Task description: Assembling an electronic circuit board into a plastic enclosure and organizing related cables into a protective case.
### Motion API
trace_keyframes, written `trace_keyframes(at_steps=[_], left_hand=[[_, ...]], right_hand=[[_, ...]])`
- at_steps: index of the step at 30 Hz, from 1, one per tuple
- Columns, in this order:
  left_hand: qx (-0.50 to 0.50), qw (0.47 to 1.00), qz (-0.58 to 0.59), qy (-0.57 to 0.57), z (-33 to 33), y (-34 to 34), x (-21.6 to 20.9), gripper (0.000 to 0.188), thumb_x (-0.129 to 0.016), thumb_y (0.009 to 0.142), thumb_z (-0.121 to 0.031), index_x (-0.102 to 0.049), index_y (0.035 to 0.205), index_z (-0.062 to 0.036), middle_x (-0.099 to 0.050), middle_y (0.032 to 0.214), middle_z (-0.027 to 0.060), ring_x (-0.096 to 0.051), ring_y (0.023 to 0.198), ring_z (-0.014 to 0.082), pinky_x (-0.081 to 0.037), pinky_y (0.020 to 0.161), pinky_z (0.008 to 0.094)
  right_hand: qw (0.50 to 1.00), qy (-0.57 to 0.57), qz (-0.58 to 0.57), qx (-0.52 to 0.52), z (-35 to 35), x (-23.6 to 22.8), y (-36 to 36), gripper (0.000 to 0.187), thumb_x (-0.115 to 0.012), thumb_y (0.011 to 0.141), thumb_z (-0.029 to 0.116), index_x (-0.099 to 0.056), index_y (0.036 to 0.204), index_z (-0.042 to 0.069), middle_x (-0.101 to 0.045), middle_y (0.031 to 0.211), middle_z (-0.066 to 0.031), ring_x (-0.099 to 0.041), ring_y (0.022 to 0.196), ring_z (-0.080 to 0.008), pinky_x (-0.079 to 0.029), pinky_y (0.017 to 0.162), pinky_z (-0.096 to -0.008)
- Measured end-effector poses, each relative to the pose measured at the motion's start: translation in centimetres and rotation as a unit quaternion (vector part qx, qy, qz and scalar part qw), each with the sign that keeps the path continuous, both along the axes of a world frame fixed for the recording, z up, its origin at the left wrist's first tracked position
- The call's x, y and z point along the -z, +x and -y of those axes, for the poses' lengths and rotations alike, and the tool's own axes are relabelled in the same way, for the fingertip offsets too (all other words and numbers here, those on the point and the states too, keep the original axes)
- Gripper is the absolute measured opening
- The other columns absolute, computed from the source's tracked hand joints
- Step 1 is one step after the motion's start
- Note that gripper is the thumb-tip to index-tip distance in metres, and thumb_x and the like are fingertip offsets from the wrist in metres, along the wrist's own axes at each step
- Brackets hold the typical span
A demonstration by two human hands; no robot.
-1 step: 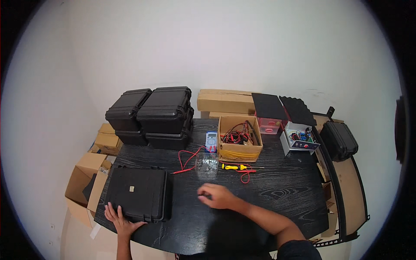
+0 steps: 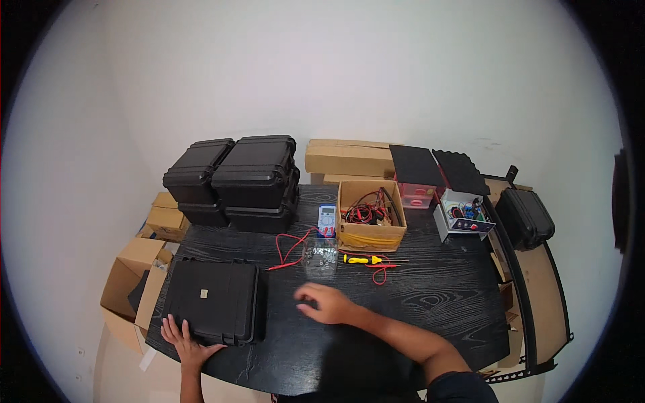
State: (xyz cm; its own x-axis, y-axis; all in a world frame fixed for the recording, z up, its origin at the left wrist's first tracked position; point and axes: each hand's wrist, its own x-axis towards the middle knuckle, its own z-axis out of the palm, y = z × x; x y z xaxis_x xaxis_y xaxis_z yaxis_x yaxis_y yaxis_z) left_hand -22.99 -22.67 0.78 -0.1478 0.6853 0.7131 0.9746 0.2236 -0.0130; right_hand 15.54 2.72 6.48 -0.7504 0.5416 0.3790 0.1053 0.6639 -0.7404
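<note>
A closed black hard case (image 2: 215, 292) lies flat at the left front of the table, a small pale label on its lid. My left hand (image 2: 187, 342) rests on its near-left corner, fingers spread over the lid and thumb along the front edge. To the right of the case, my right hand (image 2: 326, 303) hangs over the dark tabletop with its fingers curled toward the thumb. Whatever it may hold is too small and dark to make out. Beyond this hand stands a clear plastic container (image 2: 320, 260) with small metal parts in it.
Behind are a multimeter (image 2: 327, 218) with red leads, a yellow-handled screwdriver (image 2: 363, 259) and a cardboard box (image 2: 371, 240) of cables. Stacked black cases (image 2: 252, 161) fill the back left. An opened electronics unit (image 2: 467, 218) sits at the right. An open carton (image 2: 121, 289) stands beyond the left edge.
My right hand has shifted a little to the left, toward the black case, with its fingers still curled. My left hand stays on the case.
</note>
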Motion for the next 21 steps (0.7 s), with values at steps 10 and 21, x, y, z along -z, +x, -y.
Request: trace_keyframes(at_steps=[10, 21], left_hand=[[0.095, 0.918, 0.384, -0.037, 0.1, -4.7, -4.9, 0.149, -0.082, 0.050, -0.091, -0.035, 0.160, -0.0026, -0.043, 0.158, 0.0251, -0.045, 0.145, 0.0387, -0.033, 0.123, 0.0531], [0.116, 0.896, 0.427, 0.033, 0.9, -0.3, -2.6, 0.144, -0.086, 0.052, -0.086, -0.040, 0.156, 0.0025, -0.055, 0.145, 0.0235, -0.055, 0.134, 0.0360, -0.038, 0.119, 0.0502]], right_hand=[[1.000, 0.002, -0.004, -0.010, -1.3, -0.3, -14.3, 0.067, -0.070, 0.100, 0.047, -0.046, 0.154, 0.016, -0.031, 0.161, -0.0311, -0.041, 0.147, -0.0502, -0.041, 0.119, -0.0517], [0.999, -0.014, -0.043, 0.014, 0.6, 0.4, -9.2, 0.062, -0.076, 0.095, 0.038, -0.053, 0.148, 0.014, -0.036, 0.159, -0.0281, -0.043, 0.146, -0.0469, -0.040, 0.119, -0.0496]])
